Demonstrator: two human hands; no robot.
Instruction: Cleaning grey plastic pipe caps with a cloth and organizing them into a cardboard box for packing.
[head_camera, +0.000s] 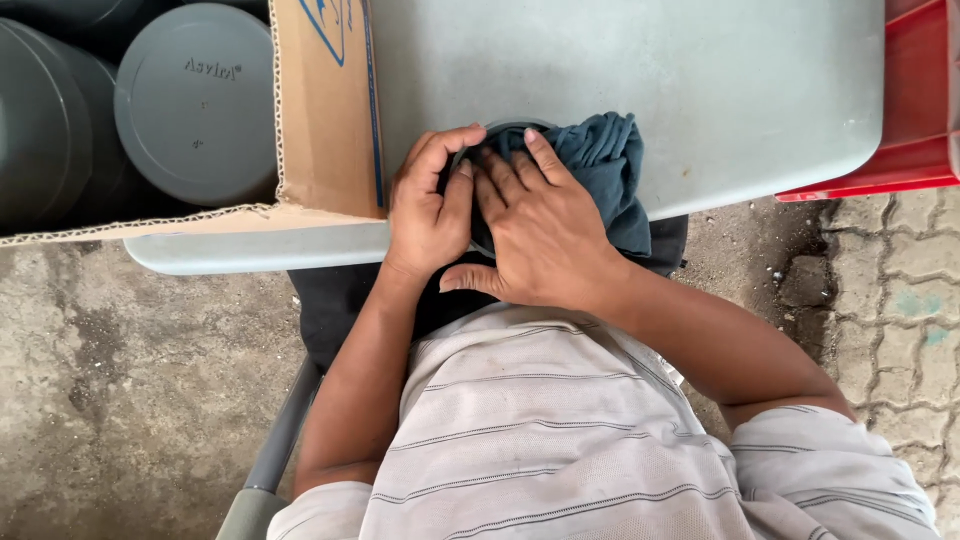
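Observation:
My left hand (428, 205) curls around the left rim of a round grey cap (500, 130) that rests at the near edge of a pale grey table (700, 80). My right hand (540, 230) lies flat over the cap with fingers spread, pressing a dark blue-grey cloth (605, 165) against it. The cloth bunches out to the right of my hands. Most of the cap is hidden under the hands and the cloth.
An open cardboard box (325, 110) on the table's left holds several round grey caps (195, 100). A red plastic crate (915, 110) stands at the right. Beneath are a concrete floor (120, 380) and paving blocks (905, 290). I wear a striped light shirt (560, 440).

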